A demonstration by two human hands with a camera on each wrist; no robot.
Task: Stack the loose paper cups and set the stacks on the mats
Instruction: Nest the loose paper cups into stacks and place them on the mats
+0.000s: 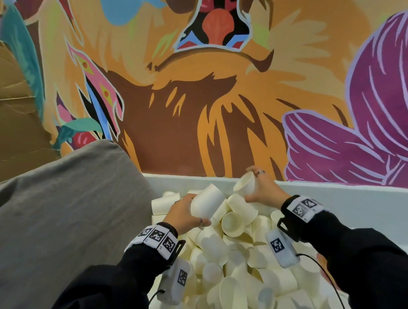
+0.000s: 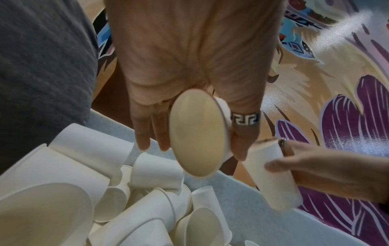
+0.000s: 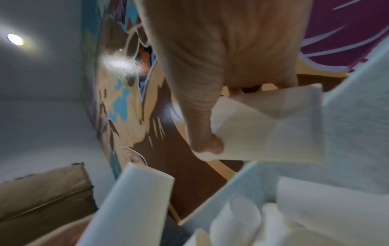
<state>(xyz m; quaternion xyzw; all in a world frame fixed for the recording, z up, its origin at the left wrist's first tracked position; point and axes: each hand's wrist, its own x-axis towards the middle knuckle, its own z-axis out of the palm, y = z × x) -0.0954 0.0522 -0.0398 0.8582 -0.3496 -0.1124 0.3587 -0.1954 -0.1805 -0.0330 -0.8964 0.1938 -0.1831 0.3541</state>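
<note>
The left hand point(image 1: 185, 212) grips one cream paper cup point(image 1: 207, 204) (mouth toward the wrist); the right hand point(image 1: 264, 191) clasps another cup point(image 1: 245, 184), both above the cup pile point(image 1: 236, 257).

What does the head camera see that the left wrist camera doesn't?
Only the head view shows both black sleeves with their checkered wrist bands and the painted animal's nose on the wall. Only the left wrist view shows the open mouth of the cup in the left hand and the patterned ring up close. Both show the right hand holding its own cup, the pile of loose cups and the grey cushion.
</note>
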